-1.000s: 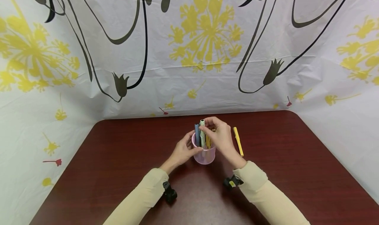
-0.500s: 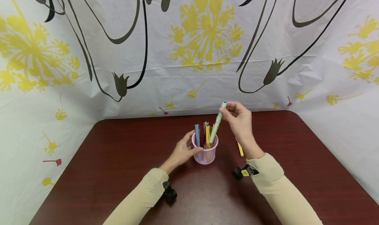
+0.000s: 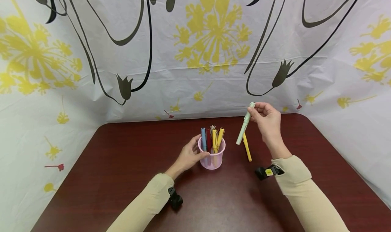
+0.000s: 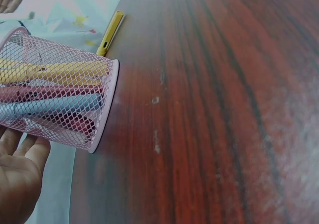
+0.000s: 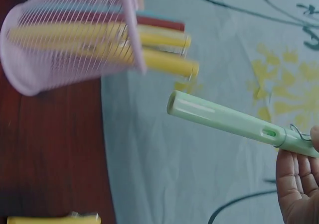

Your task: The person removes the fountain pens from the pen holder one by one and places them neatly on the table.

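A pink mesh pen cup (image 3: 211, 161) stands upright on the table. My left hand (image 3: 188, 157) grips its left side, thumb at the front rim and fingers behind. Inside are a blue pen (image 3: 203, 138), a dark red pen (image 3: 209, 140), two yellow pens (image 5: 164, 40) and another pen whose top shows at the back. To the right of the cup, my right hand (image 3: 268, 123) pinches a pale green pen (image 5: 224, 119) near its clip end, with its other end slanting down to the left. Below that pen a yellow pen (image 3: 247, 150) lies on the table.
The dark red-brown table (image 3: 122, 177) reaches back to a white patterned cloth (image 3: 171, 55) hanging behind it. More of the cloth hangs along the left and right sides. A small black camera (image 3: 175, 198) sits on the left wrist, another camera (image 3: 262, 173) on the right.
My right hand has lifted the pale green pen out of the cup and carried it to the right, over the lying yellow pen. My left hand has stayed at the cup.
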A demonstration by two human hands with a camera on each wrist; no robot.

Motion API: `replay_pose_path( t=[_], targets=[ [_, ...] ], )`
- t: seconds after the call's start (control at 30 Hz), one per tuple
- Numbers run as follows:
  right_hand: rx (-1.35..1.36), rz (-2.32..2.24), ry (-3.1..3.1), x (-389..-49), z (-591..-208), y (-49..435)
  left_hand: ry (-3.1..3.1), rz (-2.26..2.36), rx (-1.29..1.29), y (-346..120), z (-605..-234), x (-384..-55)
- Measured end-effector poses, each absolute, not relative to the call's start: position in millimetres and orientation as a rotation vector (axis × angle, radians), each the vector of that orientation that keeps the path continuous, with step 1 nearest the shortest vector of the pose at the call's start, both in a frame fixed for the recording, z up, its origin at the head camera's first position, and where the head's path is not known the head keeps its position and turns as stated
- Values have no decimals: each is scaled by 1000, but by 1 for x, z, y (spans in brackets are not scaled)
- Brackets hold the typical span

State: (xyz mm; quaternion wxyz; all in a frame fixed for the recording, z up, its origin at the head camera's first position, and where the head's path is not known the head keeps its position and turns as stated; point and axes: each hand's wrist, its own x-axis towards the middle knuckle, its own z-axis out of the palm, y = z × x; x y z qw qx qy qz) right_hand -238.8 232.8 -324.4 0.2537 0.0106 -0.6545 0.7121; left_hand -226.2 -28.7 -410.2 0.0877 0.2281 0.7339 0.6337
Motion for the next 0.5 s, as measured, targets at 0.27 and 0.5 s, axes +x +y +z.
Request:
replay_pose_path(
  t=[0.27, 0.5],
  targets=[
    [-167, 1716, -2042, -248, -344, 266, 2205, 1863, 675, -28, -409, -226],
    [-253, 1430, -2322, -253, -364, 288, 2221, 1848, 677, -29, -408, -225]
  ],
)
